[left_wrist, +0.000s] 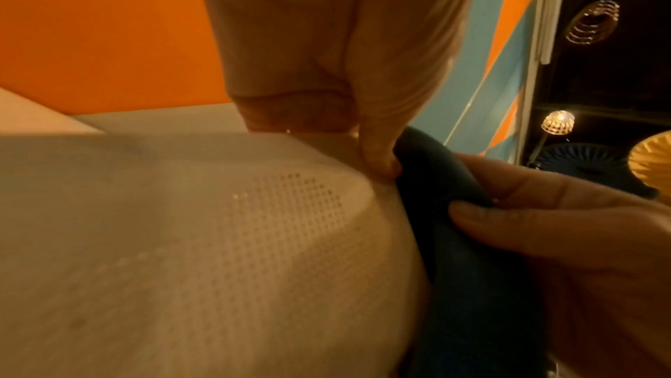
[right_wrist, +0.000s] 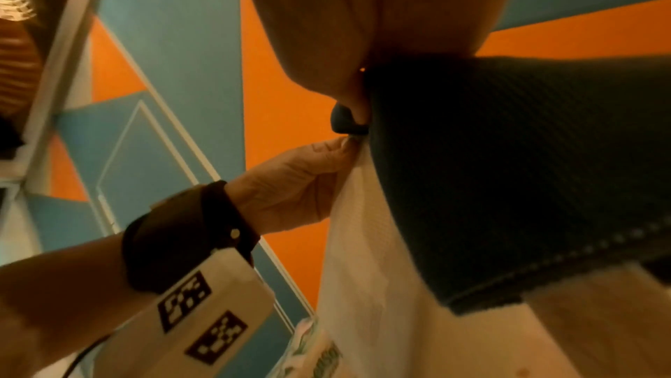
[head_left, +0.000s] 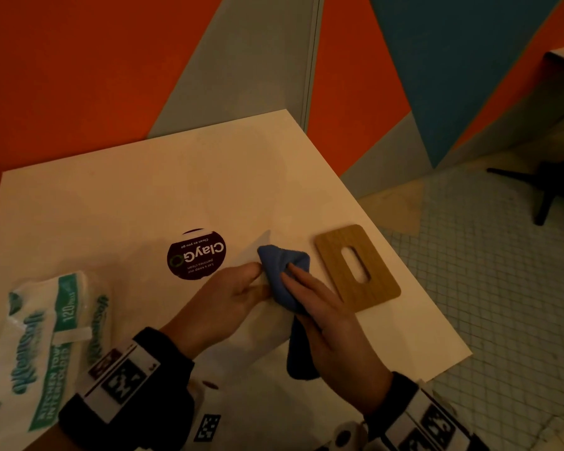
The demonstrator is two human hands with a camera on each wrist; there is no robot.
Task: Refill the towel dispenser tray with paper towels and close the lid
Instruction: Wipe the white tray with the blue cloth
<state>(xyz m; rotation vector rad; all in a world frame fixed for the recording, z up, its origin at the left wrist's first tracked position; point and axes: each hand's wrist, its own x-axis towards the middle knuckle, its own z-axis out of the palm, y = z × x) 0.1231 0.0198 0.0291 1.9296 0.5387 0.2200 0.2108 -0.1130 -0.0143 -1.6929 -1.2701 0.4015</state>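
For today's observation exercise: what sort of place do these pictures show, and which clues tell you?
Probably an office pantry or shared break area. The table sticker reads "ClayGo, Let's keep our pantries clean", a pack of kitchen towels lies on the table, and the wall is painted orange and blue.

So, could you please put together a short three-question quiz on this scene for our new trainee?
1. True or false: the wooden lid with the oval slot lies flat on the table, touched by neither hand.
2. Multiple choice: what does the right hand hold? A) the towel pack B) a blue cloth C) the lid
3. Fill in: the green-printed towel pack lies on the person's ____ side of the table.

Key
1. True.
2. B: it grips the blue cloth, while the left hand pinches a white paper towel beside it.
3. Left.
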